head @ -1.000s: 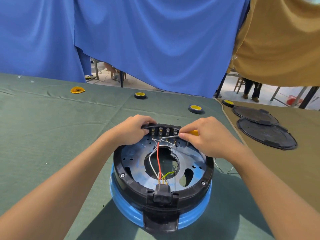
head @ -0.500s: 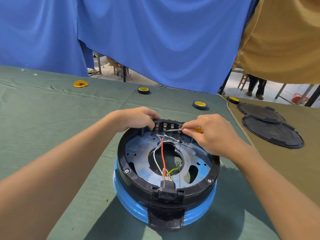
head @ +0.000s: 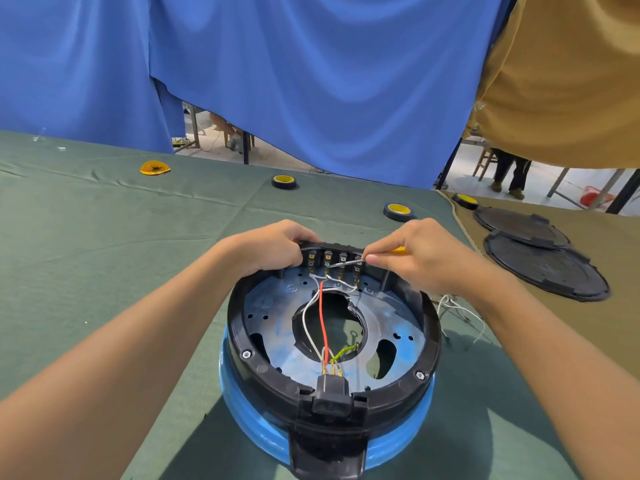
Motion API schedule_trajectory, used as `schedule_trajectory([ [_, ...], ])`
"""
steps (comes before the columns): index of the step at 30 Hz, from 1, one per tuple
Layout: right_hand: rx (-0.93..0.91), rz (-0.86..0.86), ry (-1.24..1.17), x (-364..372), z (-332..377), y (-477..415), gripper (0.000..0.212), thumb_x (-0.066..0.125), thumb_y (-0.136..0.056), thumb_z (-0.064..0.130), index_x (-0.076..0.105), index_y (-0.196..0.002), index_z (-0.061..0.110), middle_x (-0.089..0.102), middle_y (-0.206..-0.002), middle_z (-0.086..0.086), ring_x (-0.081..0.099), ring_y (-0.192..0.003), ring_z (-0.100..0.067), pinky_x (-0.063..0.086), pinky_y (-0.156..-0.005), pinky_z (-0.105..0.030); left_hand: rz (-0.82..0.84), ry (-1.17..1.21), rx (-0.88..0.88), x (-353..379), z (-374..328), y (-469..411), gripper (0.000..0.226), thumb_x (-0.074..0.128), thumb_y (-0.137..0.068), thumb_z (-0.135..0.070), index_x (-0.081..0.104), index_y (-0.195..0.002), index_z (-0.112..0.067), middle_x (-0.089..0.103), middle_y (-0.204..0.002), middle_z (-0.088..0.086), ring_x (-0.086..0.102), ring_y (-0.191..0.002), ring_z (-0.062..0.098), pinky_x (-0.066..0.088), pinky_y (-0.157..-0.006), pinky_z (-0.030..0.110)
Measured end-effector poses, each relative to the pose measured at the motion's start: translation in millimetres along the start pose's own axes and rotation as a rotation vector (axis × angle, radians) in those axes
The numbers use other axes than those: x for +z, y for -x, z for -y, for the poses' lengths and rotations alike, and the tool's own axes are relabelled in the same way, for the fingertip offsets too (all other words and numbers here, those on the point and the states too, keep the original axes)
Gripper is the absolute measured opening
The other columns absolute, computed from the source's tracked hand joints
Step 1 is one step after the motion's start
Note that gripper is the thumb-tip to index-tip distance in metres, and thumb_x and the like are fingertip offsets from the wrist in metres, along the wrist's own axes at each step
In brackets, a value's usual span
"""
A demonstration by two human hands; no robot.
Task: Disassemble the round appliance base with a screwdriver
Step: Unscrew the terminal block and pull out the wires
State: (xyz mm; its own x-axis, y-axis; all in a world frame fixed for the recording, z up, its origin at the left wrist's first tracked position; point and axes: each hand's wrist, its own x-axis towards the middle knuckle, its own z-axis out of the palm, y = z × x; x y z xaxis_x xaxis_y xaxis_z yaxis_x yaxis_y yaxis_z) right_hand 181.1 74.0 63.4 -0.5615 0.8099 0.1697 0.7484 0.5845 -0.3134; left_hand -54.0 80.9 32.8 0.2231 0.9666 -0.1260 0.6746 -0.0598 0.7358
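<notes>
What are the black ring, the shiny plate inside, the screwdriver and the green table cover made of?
The black ring is probably plastic: matte, with moulded tabs. The shiny plate looks like sheet metal: bluish, reflective, with punched holes. The screwdriver has a bright steel-looking shaft and a yellow, probably plastic handle. The green table cover is cloth: it wrinkles.
</notes>
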Motion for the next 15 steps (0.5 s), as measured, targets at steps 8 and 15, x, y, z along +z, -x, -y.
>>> schedule_trajectory([
  [8, -0.006, 0.008, -0.007, -8.6, 2.2, -7.0, 0.014, 0.063, -0.09, 0.034, 0.076, -0.094, 0.033, 0.074, -0.085, -0.003, 0.063, -0.077, -0.023, 0.053, -0.071, -0.039, 0.0, -0.003, 0.015, -0.1, 1.0, 0.5, 0.055, 0.039, -0.077, 0.013, 0.069, -0.109, -0.02, 0.07, -0.097, 0.009, 0.066, -0.083, 0.022, 0.049, -0.058, 0.025],
  [15, -0.316, -0.288, 0.542, 13.4, 7.5, 25.2, 0.008, 0.068, -0.088, 0.03, 0.074, -0.093, 0.03, 0.054, -0.069, -0.002, 0.046, -0.045, -0.025, 0.029, -0.042, -0.023, 0.003, -0.007, 0.029, 0.2, 2.4, -0.3, 0.056, 0.038, -0.077, 0.013, 0.068, -0.113, -0.018, 0.07, -0.099, 0.01, 0.065, -0.08, 0.02, 0.049, -0.057, 0.025],
])
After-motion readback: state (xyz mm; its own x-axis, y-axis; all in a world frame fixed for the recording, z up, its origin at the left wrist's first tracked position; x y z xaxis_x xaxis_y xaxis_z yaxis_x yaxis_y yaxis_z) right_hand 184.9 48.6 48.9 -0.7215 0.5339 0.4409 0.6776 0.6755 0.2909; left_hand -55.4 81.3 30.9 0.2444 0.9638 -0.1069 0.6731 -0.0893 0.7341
